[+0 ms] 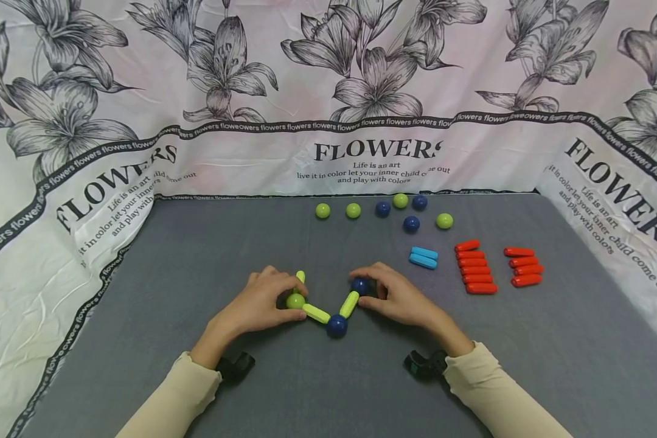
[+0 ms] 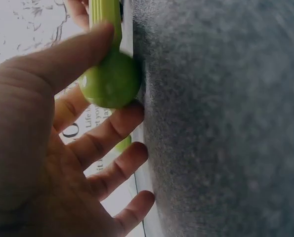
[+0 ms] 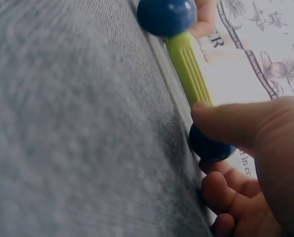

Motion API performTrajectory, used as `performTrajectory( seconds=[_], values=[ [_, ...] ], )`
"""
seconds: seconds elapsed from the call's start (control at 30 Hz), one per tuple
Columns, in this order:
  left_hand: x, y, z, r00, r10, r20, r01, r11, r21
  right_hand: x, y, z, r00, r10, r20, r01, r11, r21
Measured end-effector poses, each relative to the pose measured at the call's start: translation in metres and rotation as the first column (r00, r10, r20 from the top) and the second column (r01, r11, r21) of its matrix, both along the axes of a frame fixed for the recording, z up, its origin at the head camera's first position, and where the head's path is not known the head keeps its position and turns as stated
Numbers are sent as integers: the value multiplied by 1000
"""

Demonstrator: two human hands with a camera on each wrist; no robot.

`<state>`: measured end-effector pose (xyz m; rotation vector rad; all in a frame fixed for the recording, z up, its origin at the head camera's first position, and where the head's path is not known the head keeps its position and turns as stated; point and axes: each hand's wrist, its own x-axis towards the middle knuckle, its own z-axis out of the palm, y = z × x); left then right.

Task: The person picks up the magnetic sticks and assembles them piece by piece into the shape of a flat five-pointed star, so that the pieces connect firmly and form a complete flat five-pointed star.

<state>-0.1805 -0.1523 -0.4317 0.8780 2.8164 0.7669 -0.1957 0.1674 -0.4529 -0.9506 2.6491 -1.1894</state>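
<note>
A joined chain of balls and yellow-green rods lies on the grey table in front of me. My left hand (image 1: 265, 303) grips its green ball (image 2: 112, 79) between thumb and fingers. One rod (image 1: 300, 278) points away from that ball, and another rod (image 1: 316, 313) runs to a dark blue ball (image 1: 336, 326) at the low middle of the chain. From there a third rod (image 3: 189, 66) leads to a second blue ball (image 1: 359, 286). My right hand (image 1: 398, 297) pinches this second ball, with the thumb at the rod's end and curled fingers behind.
Loose green balls (image 1: 353, 210) and blue balls (image 1: 411, 224) lie along the table's back edge. Two light blue rods (image 1: 424, 257) sit right of centre. Farther right are two columns of red rods (image 1: 475, 271). A flower-printed cloth (image 1: 372, 161) stands behind.
</note>
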Motion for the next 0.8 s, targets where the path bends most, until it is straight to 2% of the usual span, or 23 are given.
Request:
performTrajectory(
  seconds=[0.23,0.8],
  values=[
    [1,1,1,999,-32,44,31,999,22,0,-1,-2,999,-29,-16,29,999,-23],
    [-1,-2,-1,998,-58,30,57,998,39,2,-3,1,999,-45,-3,45,999,-2]
  ],
)
